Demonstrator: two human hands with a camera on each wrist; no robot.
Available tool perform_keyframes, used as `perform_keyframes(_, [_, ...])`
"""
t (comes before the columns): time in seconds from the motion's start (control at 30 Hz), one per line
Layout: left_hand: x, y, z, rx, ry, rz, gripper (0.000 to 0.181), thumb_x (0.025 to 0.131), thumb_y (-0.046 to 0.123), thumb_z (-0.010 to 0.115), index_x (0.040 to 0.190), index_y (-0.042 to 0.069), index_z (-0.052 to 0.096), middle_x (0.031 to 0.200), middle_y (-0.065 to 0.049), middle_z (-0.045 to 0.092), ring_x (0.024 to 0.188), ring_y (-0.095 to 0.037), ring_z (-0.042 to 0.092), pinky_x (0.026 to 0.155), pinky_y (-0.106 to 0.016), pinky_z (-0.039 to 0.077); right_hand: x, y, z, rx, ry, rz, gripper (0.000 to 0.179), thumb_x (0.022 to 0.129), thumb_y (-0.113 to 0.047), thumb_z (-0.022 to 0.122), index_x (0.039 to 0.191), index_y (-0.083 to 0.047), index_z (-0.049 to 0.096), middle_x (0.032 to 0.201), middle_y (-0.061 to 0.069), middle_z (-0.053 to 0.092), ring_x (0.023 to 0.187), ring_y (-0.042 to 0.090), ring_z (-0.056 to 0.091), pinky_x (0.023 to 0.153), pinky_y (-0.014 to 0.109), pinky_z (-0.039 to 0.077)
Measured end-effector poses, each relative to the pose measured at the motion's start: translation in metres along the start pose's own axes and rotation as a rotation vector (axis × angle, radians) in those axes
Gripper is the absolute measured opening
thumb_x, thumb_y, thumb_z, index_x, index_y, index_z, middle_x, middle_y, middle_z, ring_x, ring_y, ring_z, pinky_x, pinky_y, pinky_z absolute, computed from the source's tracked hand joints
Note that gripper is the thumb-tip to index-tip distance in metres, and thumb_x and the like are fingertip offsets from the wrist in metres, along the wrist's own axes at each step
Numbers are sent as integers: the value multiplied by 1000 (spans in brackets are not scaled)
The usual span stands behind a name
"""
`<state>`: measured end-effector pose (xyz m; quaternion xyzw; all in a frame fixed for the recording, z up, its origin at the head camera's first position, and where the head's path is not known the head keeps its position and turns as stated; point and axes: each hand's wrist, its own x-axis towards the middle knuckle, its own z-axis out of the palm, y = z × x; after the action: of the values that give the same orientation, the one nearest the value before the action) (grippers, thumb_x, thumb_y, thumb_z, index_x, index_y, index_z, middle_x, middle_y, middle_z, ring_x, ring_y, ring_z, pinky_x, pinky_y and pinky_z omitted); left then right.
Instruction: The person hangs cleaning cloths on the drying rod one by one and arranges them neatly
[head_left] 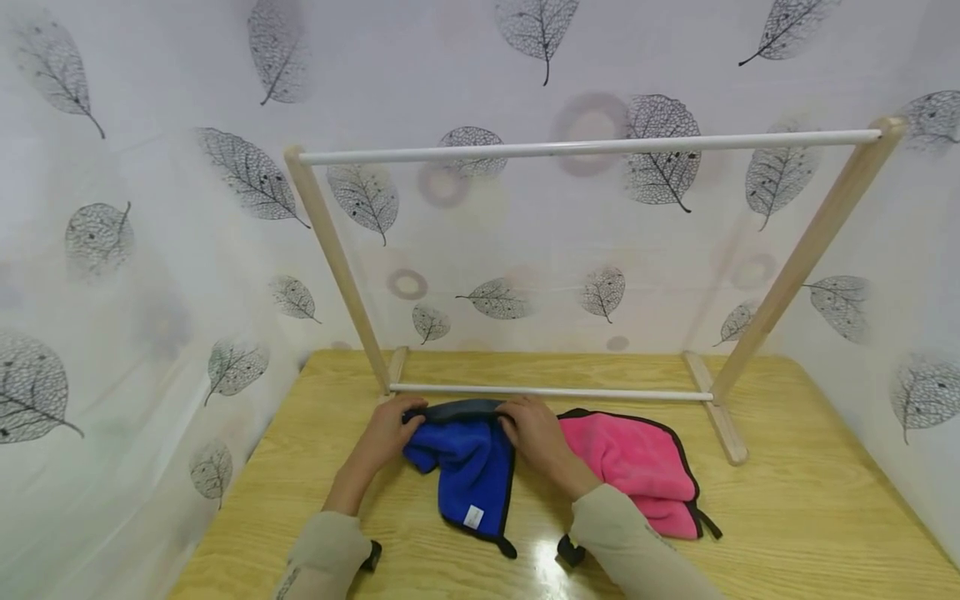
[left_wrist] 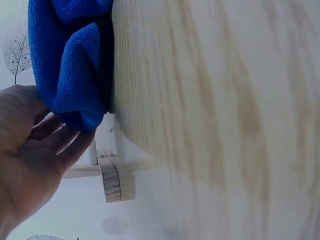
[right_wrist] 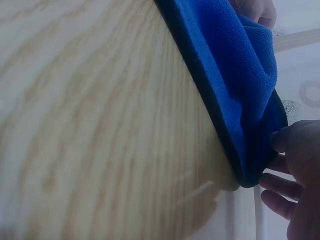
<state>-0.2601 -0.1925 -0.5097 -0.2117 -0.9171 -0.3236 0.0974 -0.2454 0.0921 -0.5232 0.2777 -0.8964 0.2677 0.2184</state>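
Note:
A blue cloth [head_left: 472,475] with black edging and a small white tag lies partly raised from the table, its far edge folded over to a grey-blue side. My left hand [head_left: 390,429] pinches the far left of that edge; in the left wrist view the fingers [left_wrist: 75,145] sit beneath the bunched cloth [left_wrist: 75,75]. At the far right corner my right hand [head_left: 531,429] pinches the edge between thumb and fingers, and the right wrist view shows this hand [right_wrist: 295,165] at the black-bound corner. Right of it lies a pink cloth [head_left: 637,458], partly covered by the right forearm.
Behind the cloths stands a rack with wooden posts [head_left: 806,258], a white top bar [head_left: 592,148] and a low white bar [head_left: 555,390]. Its right foot [head_left: 716,408] reaches forward on the wooden table [head_left: 810,508]. A leaf-printed curtain [head_left: 150,275] surrounds the table.

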Motion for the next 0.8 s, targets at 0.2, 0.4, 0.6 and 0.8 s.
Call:
perform_keyframes(0.2, [0,2,-1,-1,41,5,14,89,0,78,103,1,77,108,-13,75,106,-35,69,91,-50,56,1,0,-4,19,30,79,11,92,-4,75,103,-4,77,98,9,76,95,30,69,84,46,57])
perform_keyframes(0.4, [-3,9,-7,-29,40,-43,9,91,5,78,101,6,79,103,-7,76,98,-28,71,81,-44,60,2,-6,-9,13,69,146,7,93,-8,76,99,-8,78,89,6,74,80,23,66,68,41,57])
perform_keyframes(0.6, [-1,19,-15,-28,57,-54,11,93,8,77,103,4,79,102,-8,76,96,-28,71,80,-43,59,7,-14,-23,41,127,182,5,92,-9,77,97,-6,77,85,4,71,73,18,65,62,36,55])
perform_keyframes(0.8, [3,31,-25,-3,56,-18,10,94,12,77,102,7,79,98,-4,75,87,-21,70,76,-39,59,13,-19,-40,104,181,139,6,91,-7,79,95,-2,76,81,4,70,63,13,58,57,29,51])
